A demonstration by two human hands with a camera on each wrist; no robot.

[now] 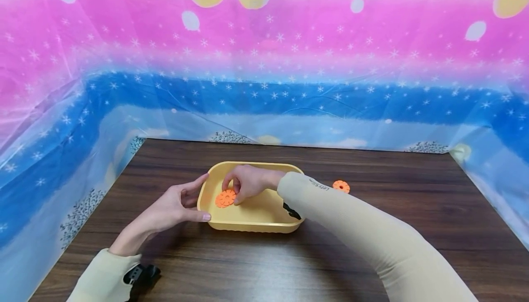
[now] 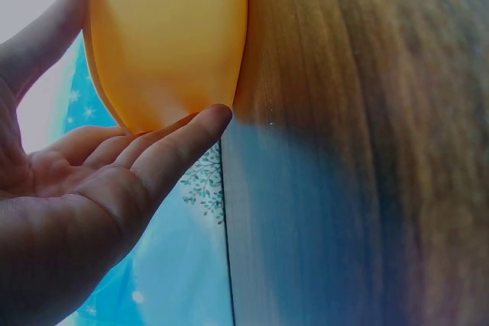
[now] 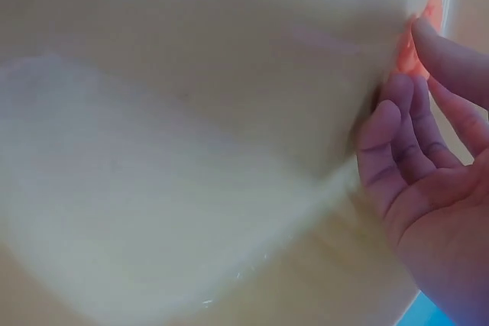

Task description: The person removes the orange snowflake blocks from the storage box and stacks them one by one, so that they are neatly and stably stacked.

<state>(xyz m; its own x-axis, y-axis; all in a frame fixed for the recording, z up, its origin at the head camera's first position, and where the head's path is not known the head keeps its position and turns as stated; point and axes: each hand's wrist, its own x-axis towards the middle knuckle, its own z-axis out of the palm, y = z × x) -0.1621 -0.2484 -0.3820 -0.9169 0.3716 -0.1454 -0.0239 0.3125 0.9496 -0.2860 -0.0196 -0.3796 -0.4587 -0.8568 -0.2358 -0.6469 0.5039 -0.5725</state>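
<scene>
A yellow plastic basin point(image 1: 256, 225) with rounded corners stands on the table. My left hand point(image 1: 171, 208) holds its left end, thumb at the front corner and index fingertip at the back rim; in the left wrist view, the fingers point(image 2: 172, 146) lie along the basin's outer wall. Reaching inside, my right hand point(image 1: 250, 182) pinches an orange notched, flower-shaped disc point(image 1: 225, 198) between thumb and finger, near the basin's left end. More than one orange layer seems to overlap there. The right wrist view shows the disc point(image 3: 412, 47) edge-on at the fingertips, with the other fingers loosely bent.
Another orange notched disc point(image 1: 341, 186), with a dark centre hole, lies on the dark wooden table point(image 1: 256, 265) right of the basin, just beyond my right sleeve point(image 1: 351, 219). A pink and blue patterned cloth point(image 1: 264, 77) hangs around the back and sides of the table.
</scene>
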